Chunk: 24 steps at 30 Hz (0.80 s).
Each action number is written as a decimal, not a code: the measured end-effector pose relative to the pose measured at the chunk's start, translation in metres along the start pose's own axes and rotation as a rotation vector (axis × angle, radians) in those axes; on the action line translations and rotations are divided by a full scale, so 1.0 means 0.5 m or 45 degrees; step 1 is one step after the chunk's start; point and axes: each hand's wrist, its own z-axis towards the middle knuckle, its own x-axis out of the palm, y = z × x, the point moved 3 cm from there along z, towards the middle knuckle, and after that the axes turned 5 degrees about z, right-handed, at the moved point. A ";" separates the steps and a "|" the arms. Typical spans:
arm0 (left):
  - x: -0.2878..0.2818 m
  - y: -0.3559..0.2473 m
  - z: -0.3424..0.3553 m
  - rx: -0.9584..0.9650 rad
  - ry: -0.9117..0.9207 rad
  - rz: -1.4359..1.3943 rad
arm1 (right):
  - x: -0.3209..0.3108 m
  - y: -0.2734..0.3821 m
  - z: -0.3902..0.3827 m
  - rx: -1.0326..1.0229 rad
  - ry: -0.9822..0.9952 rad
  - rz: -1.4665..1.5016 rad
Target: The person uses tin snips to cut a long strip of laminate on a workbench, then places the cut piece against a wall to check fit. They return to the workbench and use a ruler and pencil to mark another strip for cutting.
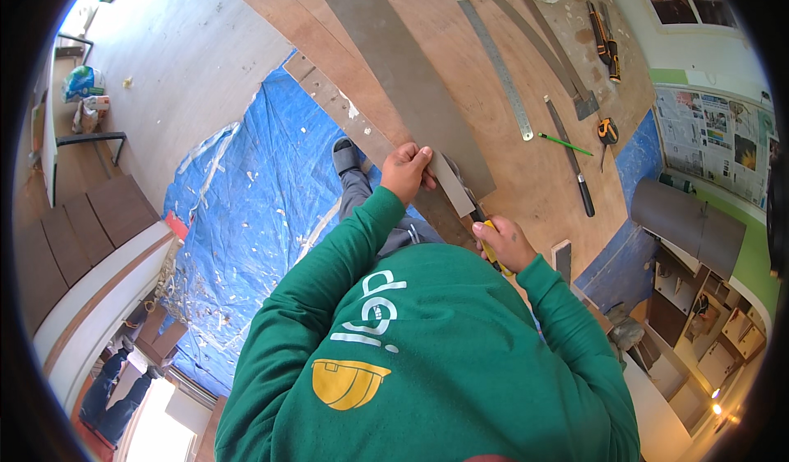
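My left hand (407,170) is closed on the upper end of a short grey-brown strip (450,187), pinching it between thumb and fingers. In my right hand (508,244) is a yellow and black utility knife (491,255), gripped with the thumb along its body. The knife's front end meets the lower end of the strip; the blade itself is hard to make out. Just beyond both hands a long, wide grey-brown sheet (394,55) lies across the plywood worktop (534,184).
Right of the sheet lie a steel ruler (497,67), a green pencil (565,144), a black-handled long tool (583,191), an orange and black tool (607,131) and black-orange cutters (600,34). A littered blue tarp (222,240) covers floor at left. A rolled grey sheet (690,224) stands at right.
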 end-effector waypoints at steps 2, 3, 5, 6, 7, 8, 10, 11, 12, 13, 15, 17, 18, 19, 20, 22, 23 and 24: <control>-0.001 -0.002 -0.003 -0.006 0.007 0.002 | 0.004 0.003 0.002 0.002 -0.006 0.007; -0.001 -0.002 -0.003 -0.012 0.008 -0.009 | 0.005 0.002 0.003 0.001 -0.009 0.009; -0.003 0.000 -0.002 -0.024 0.009 -0.031 | 0.007 -0.001 0.005 -0.001 -0.016 0.011; -0.004 0.001 -0.001 -0.030 0.018 -0.047 | 0.007 -0.004 0.008 -0.002 -0.014 0.011; -0.004 0.001 0.000 -0.036 0.027 -0.064 | 0.006 -0.008 0.010 -0.001 -0.012 0.010; -0.005 0.001 0.000 -0.042 0.037 -0.080 | 0.006 -0.009 0.011 -0.001 -0.011 0.010; -0.007 0.000 -0.001 -0.049 0.041 -0.087 | 0.006 -0.004 0.009 0.003 -0.010 0.010; -0.007 -0.002 -0.002 -0.052 0.043 -0.090 | 0.006 -0.001 0.008 0.005 -0.010 0.011; -0.007 -0.003 -0.002 -0.053 0.049 -0.089 | 0.006 0.002 0.007 0.004 -0.012 0.009; -0.008 -0.004 -0.002 -0.054 0.054 -0.089 | 0.007 0.005 0.007 0.004 -0.012 0.006; -0.008 -0.005 -0.002 -0.058 0.064 -0.093 | 0.007 0.007 0.008 0.009 -0.007 0.007; -0.008 -0.004 -0.002 -0.064 0.073 -0.102 | 0.007 0.005 0.011 0.019 0.007 0.015; -0.009 -0.005 -0.002 -0.059 0.077 -0.098 | 0.008 0.003 0.014 0.025 0.017 0.024; -0.010 -0.004 -0.002 -0.055 0.083 -0.095 | 0.008 0.000 0.016 0.032 0.026 0.034; -0.011 -0.003 -0.001 -0.050 0.088 -0.091 | 0.008 -0.001 0.018 0.039 0.035 0.044; -0.011 -0.002 -0.001 -0.050 0.082 -0.093 | 0.012 0.003 0.019 0.036 0.019 0.092; -0.011 -0.003 -0.001 -0.050 0.080 -0.094 | 0.013 0.004 0.020 0.034 0.011 0.116; -0.011 -0.004 -0.001 -0.050 0.082 -0.099 | 0.014 0.004 0.020 0.036 0.008 0.111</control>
